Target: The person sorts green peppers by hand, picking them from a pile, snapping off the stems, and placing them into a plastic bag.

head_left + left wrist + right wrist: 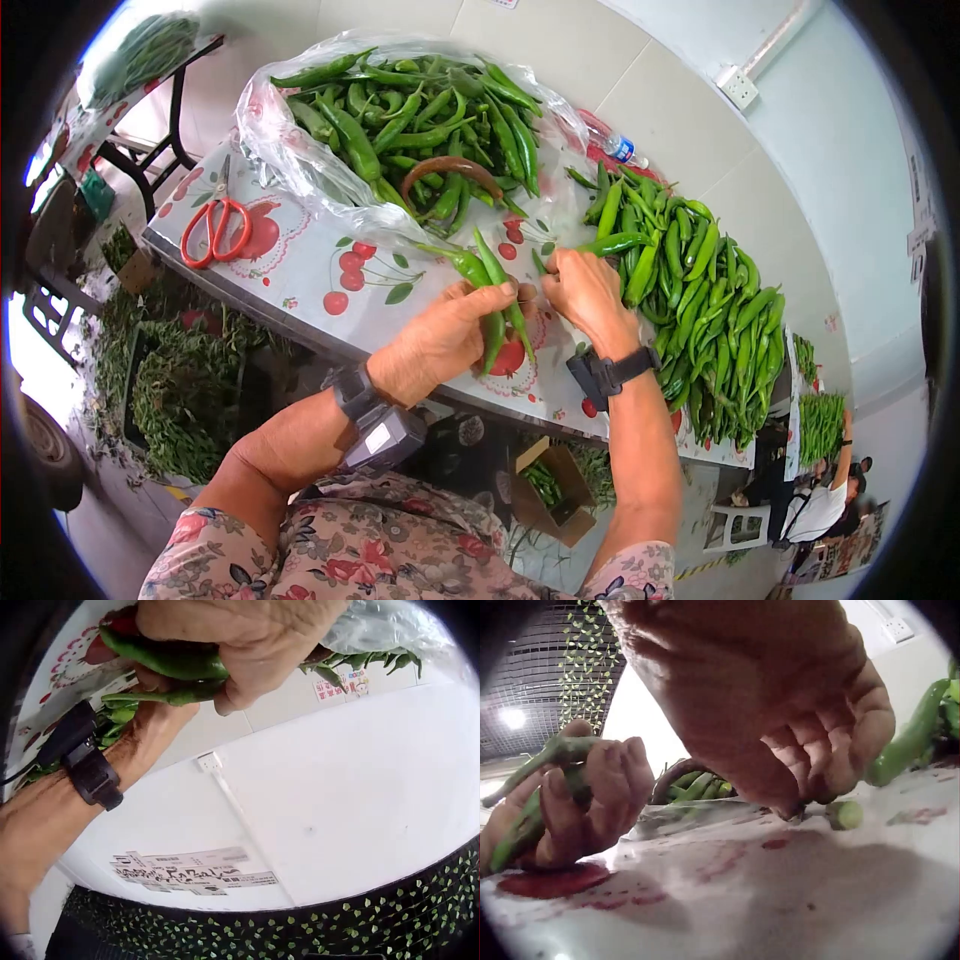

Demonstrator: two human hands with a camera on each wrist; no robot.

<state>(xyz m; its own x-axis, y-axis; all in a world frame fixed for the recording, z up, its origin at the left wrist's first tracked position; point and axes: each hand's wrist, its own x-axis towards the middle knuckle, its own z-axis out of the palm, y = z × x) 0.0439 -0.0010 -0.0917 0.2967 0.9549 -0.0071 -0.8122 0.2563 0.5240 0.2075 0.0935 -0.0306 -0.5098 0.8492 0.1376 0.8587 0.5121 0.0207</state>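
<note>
My left hand (440, 335) holds two green peppers (493, 270) between thumb and fingers, their tips hanging past the hand. The same peppers (169, 661) show in the left wrist view. Just to the right, my right hand (590, 290) is low over the table, fingers curled and thumb meeting the fingertips (799, 810). Those fingertips pinch a small green pepper by the tabletop, its rounded end (845, 815) showing; the rest is hidden. Another green pepper (615, 243) lies beside the right hand's knuckles, toward a neat pile of peppers (715, 300).
An open plastic bag (280, 150) heaped with green peppers stands at the back, a brown curved pepper (450, 172) on top. Red-handled scissors (215, 235) lie at left. A bottle (622, 148) is behind the pile. Below the table edge is a cardboard box (565, 490).
</note>
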